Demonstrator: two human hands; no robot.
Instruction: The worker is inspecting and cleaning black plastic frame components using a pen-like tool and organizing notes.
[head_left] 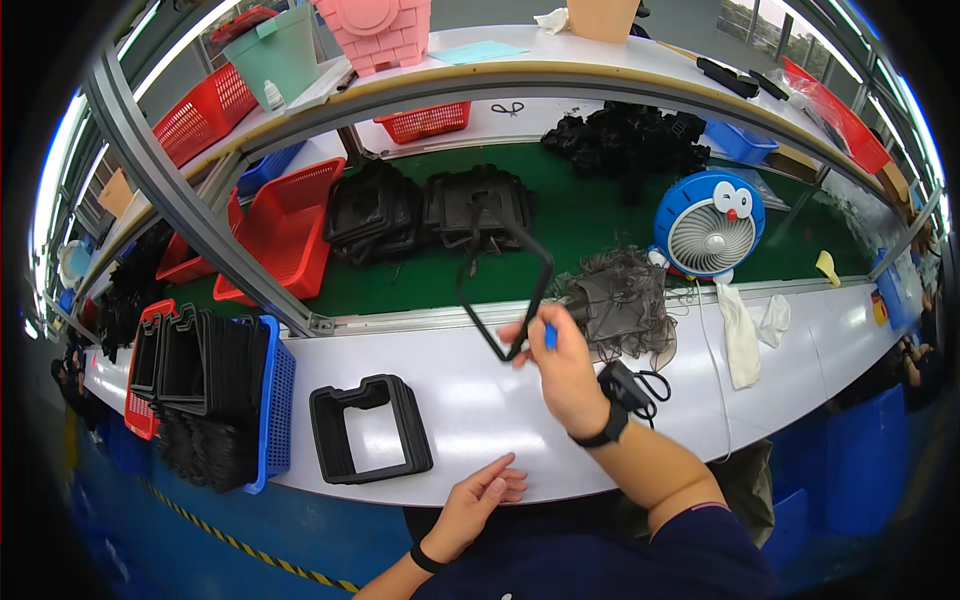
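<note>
My right hand (570,375) is raised above the white table, its fingers closed around the lower end of a thin black rectangular frame (541,290). A small blue object (551,337) shows between thumb and fingers; its kind is hidden. Close to the table's front edge, my left hand (478,505) has its fingers stretched out and holds nothing. Left of it lies a short stack of black frames (411,430). Beyond the right hand is a heap of dark, sheer mesh pieces (615,300), with black-handled scissors (652,388) near the right wrist.
A blue basket (279,400) full of black frames stands at the left. Piles of black frames (475,200) and a red bin (300,215) rest on the green surface. A blue fan (710,230) and white gloves (740,335) are at right. A shelf (500,75) spans above.
</note>
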